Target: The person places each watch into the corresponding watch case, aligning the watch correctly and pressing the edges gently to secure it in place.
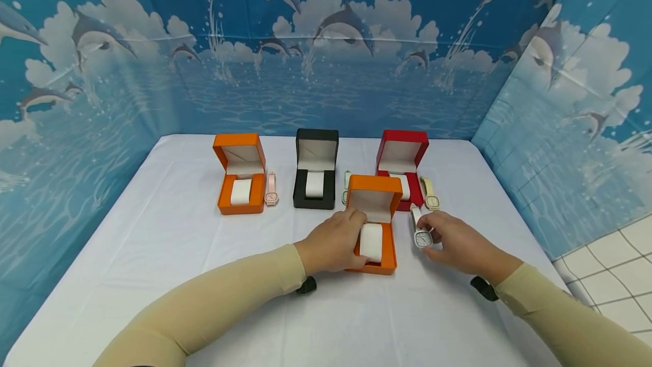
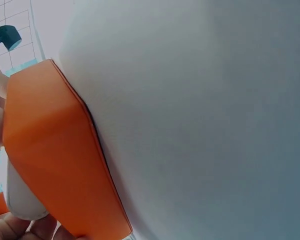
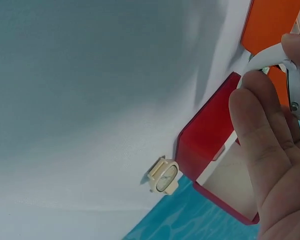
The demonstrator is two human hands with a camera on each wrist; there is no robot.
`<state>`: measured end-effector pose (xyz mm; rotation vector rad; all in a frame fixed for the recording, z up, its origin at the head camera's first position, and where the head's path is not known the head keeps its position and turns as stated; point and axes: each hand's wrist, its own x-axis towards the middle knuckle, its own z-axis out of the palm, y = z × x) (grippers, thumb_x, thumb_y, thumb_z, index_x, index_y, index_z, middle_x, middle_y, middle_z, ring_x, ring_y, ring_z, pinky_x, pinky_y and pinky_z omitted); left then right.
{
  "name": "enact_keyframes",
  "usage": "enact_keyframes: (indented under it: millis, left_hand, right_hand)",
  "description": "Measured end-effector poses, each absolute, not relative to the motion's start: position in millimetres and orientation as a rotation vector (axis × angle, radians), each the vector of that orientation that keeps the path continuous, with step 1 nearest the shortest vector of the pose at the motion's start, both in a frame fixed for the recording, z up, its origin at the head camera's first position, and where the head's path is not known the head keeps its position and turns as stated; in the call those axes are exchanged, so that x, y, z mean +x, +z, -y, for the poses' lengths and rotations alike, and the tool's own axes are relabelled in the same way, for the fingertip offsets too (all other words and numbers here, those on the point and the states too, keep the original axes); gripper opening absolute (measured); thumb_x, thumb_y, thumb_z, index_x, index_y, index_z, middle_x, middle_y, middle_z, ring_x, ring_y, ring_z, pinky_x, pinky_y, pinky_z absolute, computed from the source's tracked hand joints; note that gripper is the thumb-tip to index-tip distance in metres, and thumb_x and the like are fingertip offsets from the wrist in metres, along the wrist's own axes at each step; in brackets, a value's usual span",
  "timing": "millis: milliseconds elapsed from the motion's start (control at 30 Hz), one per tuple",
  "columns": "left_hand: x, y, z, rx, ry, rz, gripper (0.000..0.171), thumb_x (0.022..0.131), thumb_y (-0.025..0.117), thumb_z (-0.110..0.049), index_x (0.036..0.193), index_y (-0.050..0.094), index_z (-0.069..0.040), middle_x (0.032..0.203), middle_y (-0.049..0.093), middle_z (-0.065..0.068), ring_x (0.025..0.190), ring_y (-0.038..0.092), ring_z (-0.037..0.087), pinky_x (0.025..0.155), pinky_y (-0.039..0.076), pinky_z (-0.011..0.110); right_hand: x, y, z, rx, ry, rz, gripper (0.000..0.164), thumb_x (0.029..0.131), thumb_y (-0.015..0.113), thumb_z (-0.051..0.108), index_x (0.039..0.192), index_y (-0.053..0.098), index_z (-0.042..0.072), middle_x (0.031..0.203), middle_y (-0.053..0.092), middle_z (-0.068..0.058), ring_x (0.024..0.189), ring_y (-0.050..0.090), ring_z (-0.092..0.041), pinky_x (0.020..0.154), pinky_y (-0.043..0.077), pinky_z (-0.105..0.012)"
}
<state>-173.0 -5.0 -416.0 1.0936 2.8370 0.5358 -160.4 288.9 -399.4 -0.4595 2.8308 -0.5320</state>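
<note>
My left hand [image 1: 333,240] grips the left side of an open orange watch box [image 1: 389,248], fingers at its inner edge and thumb near the front. A white cushion [image 1: 370,241] sits inside it. In the left wrist view the orange box [image 2: 65,145] shows its smooth outer wall, with fingertips [image 2: 42,227] at its lower edge. To the right of the box, my right hand [image 1: 455,242] pinches a white wristwatch [image 1: 423,238] by its side, dial facing up. The right wrist view shows the white watch [image 3: 294,87] held between thumb and fingers [image 3: 255,115].
Behind stand another open orange box [image 1: 240,209], a black box [image 1: 314,204] and a red box [image 1: 415,191], each with a white cushion. Beside them lie a pink watch [image 1: 271,194], a pale green watch [image 1: 347,183] and a cream watch [image 1: 431,197] on the white tablecloth [image 1: 204,276].
</note>
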Motion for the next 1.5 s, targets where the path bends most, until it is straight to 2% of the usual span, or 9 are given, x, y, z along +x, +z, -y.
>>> enact_keyframes:
  millis: [200,433,733,1000,1233,1500]
  left_hand:
    - [-174.8,-413.3,4.5,1.073,0.562,-2.809,0.064,0.086,0.085,-0.042,0.130,0.054,-0.008,0.110,0.062,0.000,0.092,0.058,0.013,0.083,0.055,0.023]
    - [-175.5,-409.3,4.9,1.030,0.601,-2.788,0.067,0.088,0.084,-0.042,0.134,0.049,-0.008,0.116,0.060,0.001,0.093,0.059,0.012,0.086,0.056,0.022]
    - [-176.1,-409.1,6.2,0.997,0.635,-2.791,0.072,0.090,0.082,-0.045,0.139,0.045,-0.008,0.123,0.057,0.004,0.088,0.060,0.012,0.080,0.056,0.020]
    - [-175.8,-408.5,8.3,0.967,0.677,-2.779,0.072,0.091,0.082,-0.043,0.142,0.044,-0.008,0.128,0.055,0.005,0.093,0.060,0.013,0.085,0.057,0.021]
    - [-173.7,-403.4,9.3,1.003,0.755,-2.789,0.072,0.093,0.080,-0.037,0.146,0.043,-0.006,0.138,0.054,0.007,0.102,0.060,0.015,0.096,0.058,0.024]
    - [-174.1,-393.9,11.4,1.043,0.928,-2.759,0.071,0.094,0.080,-0.031,0.150,0.042,-0.009,0.140,0.052,0.005,0.104,0.061,0.016,0.093,0.057,0.020]
  right_hand:
    - [-159.2,-395.6,-289.0,-0.487,-0.564,-2.848,0.051,0.083,0.091,0.020,0.123,0.061,0.012,0.111,0.065,-0.002,0.098,0.065,-0.017,0.082,0.065,-0.032]
    - [-156.5,-392.9,-289.1,-0.532,-0.596,-2.876,0.049,0.083,0.090,0.015,0.122,0.060,0.010,0.113,0.065,-0.004,0.095,0.065,-0.014,0.079,0.064,-0.028]
    - [-154.9,-388.5,-288.5,-0.518,-0.617,-2.889,0.049,0.084,0.090,0.016,0.123,0.060,0.010,0.113,0.065,-0.005,0.092,0.065,-0.013,0.077,0.064,-0.027]
    - [-152.5,-381.1,-286.4,-0.515,-0.650,-2.904,0.049,0.085,0.088,0.014,0.124,0.060,0.009,0.114,0.065,-0.007,0.091,0.065,-0.014,0.076,0.065,-0.030]
    - [-150.4,-373.9,-285.9,-0.535,-0.676,-2.925,0.049,0.086,0.087,0.013,0.126,0.059,0.008,0.118,0.065,-0.010,0.092,0.067,-0.014,0.077,0.065,-0.032]
    - [-147.6,-363.5,-285.4,-0.563,-0.695,-2.964,0.049,0.086,0.087,0.011,0.126,0.060,0.006,0.118,0.065,-0.010,0.090,0.068,-0.013,0.075,0.065,-0.030]
